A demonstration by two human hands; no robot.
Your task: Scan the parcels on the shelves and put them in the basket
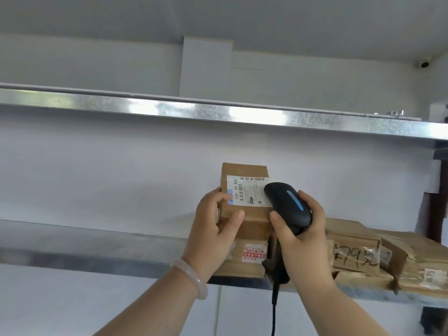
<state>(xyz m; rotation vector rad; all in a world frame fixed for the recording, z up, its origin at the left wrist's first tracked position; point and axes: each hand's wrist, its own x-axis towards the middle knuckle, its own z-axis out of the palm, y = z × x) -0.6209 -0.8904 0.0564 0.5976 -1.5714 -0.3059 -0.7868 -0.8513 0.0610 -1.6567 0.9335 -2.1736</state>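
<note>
My left hand (215, 226) grips a small brown cardboard parcel (244, 221) upright, its white shipping label (247, 190) with barcodes facing me. My right hand (300, 238) holds a black barcode scanner (288, 207) with a blue stripe, its head close against the right side of the label. The scanner's cable hangs down between my forearms. Below the held parcel another brown box with a red-and-white sticker (252, 254) sits on the metal shelf (97, 253). No basket is in view.
Several brown taped parcels (378, 255) lie on the shelf to the right, one with handwriting. A second metal shelf (218, 112) runs above. A white wall is behind, and a dark upright post (434, 207) stands at the far right.
</note>
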